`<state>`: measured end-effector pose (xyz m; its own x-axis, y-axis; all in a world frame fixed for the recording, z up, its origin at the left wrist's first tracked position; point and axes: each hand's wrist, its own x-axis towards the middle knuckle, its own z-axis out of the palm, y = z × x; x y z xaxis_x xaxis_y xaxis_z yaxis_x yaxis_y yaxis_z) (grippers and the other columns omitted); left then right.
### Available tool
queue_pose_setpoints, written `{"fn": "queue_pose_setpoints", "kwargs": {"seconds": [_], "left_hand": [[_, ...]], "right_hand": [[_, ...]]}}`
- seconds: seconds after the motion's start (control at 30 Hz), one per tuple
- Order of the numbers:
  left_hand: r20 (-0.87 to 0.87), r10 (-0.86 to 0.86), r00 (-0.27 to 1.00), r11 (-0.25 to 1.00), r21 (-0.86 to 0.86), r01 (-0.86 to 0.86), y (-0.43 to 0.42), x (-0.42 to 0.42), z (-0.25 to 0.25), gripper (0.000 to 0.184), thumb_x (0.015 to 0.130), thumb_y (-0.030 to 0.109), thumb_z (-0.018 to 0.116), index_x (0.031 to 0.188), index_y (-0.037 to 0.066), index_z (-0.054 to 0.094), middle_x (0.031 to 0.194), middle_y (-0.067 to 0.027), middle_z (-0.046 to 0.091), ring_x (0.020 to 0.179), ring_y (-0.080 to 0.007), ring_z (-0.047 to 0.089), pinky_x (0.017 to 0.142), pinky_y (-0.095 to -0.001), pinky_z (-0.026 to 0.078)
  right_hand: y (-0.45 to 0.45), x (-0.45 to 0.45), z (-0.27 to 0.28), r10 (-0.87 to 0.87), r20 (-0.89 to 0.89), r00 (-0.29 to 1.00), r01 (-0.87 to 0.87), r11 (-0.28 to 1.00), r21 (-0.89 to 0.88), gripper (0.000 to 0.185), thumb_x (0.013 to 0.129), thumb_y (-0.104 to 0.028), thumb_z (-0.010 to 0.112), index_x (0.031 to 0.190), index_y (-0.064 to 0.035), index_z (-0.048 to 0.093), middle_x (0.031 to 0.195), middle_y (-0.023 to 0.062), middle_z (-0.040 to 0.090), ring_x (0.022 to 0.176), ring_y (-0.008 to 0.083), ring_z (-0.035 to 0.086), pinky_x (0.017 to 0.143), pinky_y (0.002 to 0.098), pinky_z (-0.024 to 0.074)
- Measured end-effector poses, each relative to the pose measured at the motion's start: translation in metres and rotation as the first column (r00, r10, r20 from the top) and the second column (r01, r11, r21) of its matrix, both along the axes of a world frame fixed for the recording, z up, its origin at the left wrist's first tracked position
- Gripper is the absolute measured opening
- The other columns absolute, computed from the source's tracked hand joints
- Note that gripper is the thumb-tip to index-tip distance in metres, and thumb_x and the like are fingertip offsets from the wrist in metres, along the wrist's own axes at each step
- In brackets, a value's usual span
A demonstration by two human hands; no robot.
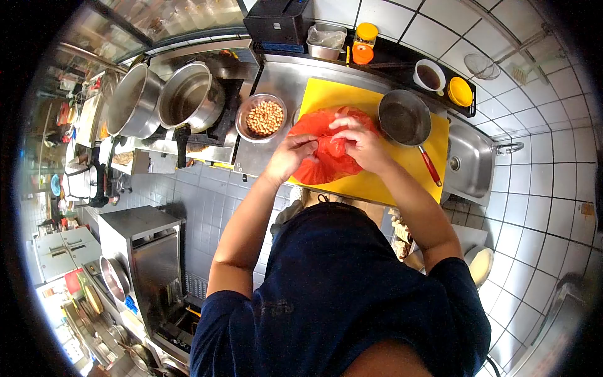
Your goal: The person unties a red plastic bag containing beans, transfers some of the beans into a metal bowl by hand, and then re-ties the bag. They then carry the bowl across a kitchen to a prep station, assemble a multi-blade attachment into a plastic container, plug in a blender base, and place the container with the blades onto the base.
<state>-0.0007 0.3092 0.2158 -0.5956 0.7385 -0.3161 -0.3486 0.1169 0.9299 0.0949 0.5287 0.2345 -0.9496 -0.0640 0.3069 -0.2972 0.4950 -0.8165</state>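
A red plastic bag (pixel 326 166) lies on a yellow cutting board (pixel 402 182). My left hand (pixel 292 156) pinches the bag's gathered top from the left side. From the right, my right hand (pixel 364 144) holds the same gathered part with its fingers bent. What the bag contains cannot be made out. Just left of the bag, a metal bowl (pixel 241 119) holds round tan nuts or beans. A dark pan (pixel 404 118) with a red handle rests on the board to the right of my right hand.
Two large metal pots (pixel 190 97) (pixel 135 103) stand on the stove at the left. A sink (pixel 471 160) is at the right. Along the back shelf are a metal container (pixel 326 47), a yellow-lidded jar (pixel 367 32), a white bowl (pixel 429 75) and a yellow bowl (pixel 460 92).
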Motion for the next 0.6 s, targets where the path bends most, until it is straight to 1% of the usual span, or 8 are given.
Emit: {"fn": "queue_pose_setpoints", "kwargs": {"seconds": [0.03, 0.13, 0.23, 0.33, 0.37, 0.47, 0.5, 0.6], "left_hand": [[-0.097, -0.020, 0.995, 0.999, -0.032, 0.017, -0.001, 0.000, 0.001, 0.025, 0.097, 0.007, 0.060, 0.115, -0.011, 0.064, 0.098, -0.0104, 0.067, 0.085, -0.0184, 0.068, 0.078, -0.0293, 0.055], [-0.255, -0.029, 0.966, 0.999, -0.037, 0.020, 0.001, 0.001, 0.001, 0.019, 0.098, 0.008, 0.063, 0.106, -0.008, 0.068, 0.095, -0.0087, 0.068, 0.083, -0.0167, 0.069, 0.078, -0.0283, 0.055], [-0.270, -0.017, 0.963, 0.999, -0.047, 0.004, 0.000, -0.001, 0.005, 0.015, 0.096, 0.005, 0.064, 0.103, -0.007, 0.071, 0.097, -0.0092, 0.070, 0.083, -0.0161, 0.069, 0.077, -0.0285, 0.055], [-0.398, 0.028, 0.917, 0.997, -0.056, -0.055, -0.007, -0.013, -0.027, 0.013, 0.096, 0.004, 0.064, 0.102, -0.006, 0.071, 0.096, -0.0089, 0.070, 0.082, -0.0160, 0.069, 0.075, -0.0277, 0.055], [-0.353, 0.104, 0.930, 0.992, -0.030, -0.123, -0.012, -0.016, -0.032, 0.014, 0.095, 0.005, 0.064, 0.101, -0.005, 0.072, 0.093, -0.0094, 0.071, 0.080, -0.0150, 0.069, 0.074, -0.0297, 0.055], [-0.474, -0.003, 0.880, 0.935, -0.314, -0.166, -0.032, -0.028, -0.050, 0.015, 0.093, 0.008, 0.066, 0.099, -0.004, 0.072, 0.089, -0.0099, 0.073, 0.080, -0.0136, 0.068, 0.076, -0.0322, 0.055], [-0.557, -0.005, 0.831, 0.935, -0.296, -0.193, -0.041, -0.034, -0.077, 0.016, 0.089, 0.011, 0.066, 0.095, -0.003, 0.073, 0.085, -0.0188, 0.072, 0.077, -0.0272, 0.072, 0.075, -0.0372, 0.054], [-0.608, 0.016, 0.794, 0.907, -0.325, -0.267, -0.045, -0.021, -0.078, 0.015, 0.088, 0.010, 0.066, 0.095, -0.002, 0.072, 0.090, -0.0208, 0.071, 0.084, -0.0342, 0.072, 0.077, -0.0395, 0.055]], "right_hand": [[0.001, 0.002, -0.001, -0.011, -0.042, 0.999, 0.012, 1.000, 0.009, 0.021, 0.082, 0.008, 0.063, 0.100, -0.0016, 0.069, 0.125, 0.0106, 0.064, 0.132, 0.0309, 0.052, 0.110, 0.0409, 0.0406], [0.004, 0.005, -0.012, -0.030, 0.017, 0.999, 0.030, 0.999, -0.012, 0.018, 0.083, 0.005, 0.065, 0.100, -0.0006, 0.070, 0.133, 0.0093, 0.060, 0.137, 0.0302, 0.046, 0.114, 0.0401, 0.0362], [0.004, 0.011, -0.018, -0.075, 0.078, 0.994, 0.084, 0.988, -0.130, 0.017, 0.086, 0.000, 0.067, 0.102, -0.0003, 0.071, 0.136, 0.0083, 0.059, 0.138, 0.0282, 0.046, 0.114, 0.0379, 0.0357], [0.010, 0.023, -0.022, -0.147, 0.187, 0.971, 0.190, 0.951, -0.242, 0.020, 0.088, -0.004, 0.068, 0.107, -0.0015, 0.072, 0.138, 0.0075, 0.058, 0.136, 0.0259, 0.047, 0.112, 0.0357, 0.0367], [0.018, 0.029, -0.035, -0.169, 0.221, 0.960, 0.236, 0.916, -0.325, 0.023, 0.090, -0.005, 0.066, 0.112, -0.0024, 0.072, 0.138, 0.0054, 0.058, 0.130, 0.0219, 0.052, 0.109, 0.0336, 0.0399], [0.024, 0.046, -0.068, -0.206, 0.450, 0.869, 0.465, 0.653, -0.598, 0.023, 0.092, -0.005, 0.065, 0.114, -0.0026, 0.072, 0.137, 0.0032, 0.058, 0.123, 0.0176, 0.057, 0.106, 0.0319, 0.0431], [0.027, 0.054, -0.072, -0.218, 0.488, 0.845, 0.486, 0.693, -0.532, 0.026, 0.095, -0.005, 0.062, 0.120, -0.0009, 0.068, 0.142, 0.0055, 0.054, 0.121, 0.0147, 0.055, 0.103, 0.0286, 0.0423], [0.025, 0.063, -0.103, -0.255, 0.650, 0.716, 0.676, 0.488, -0.553, 0.027, 0.093, -0.008, 0.064, 0.119, -0.0045, 0.069, 0.139, 0.0032, 0.057, 0.118, 0.0152, 0.059, 0.102, 0.0317, 0.0448]]}}
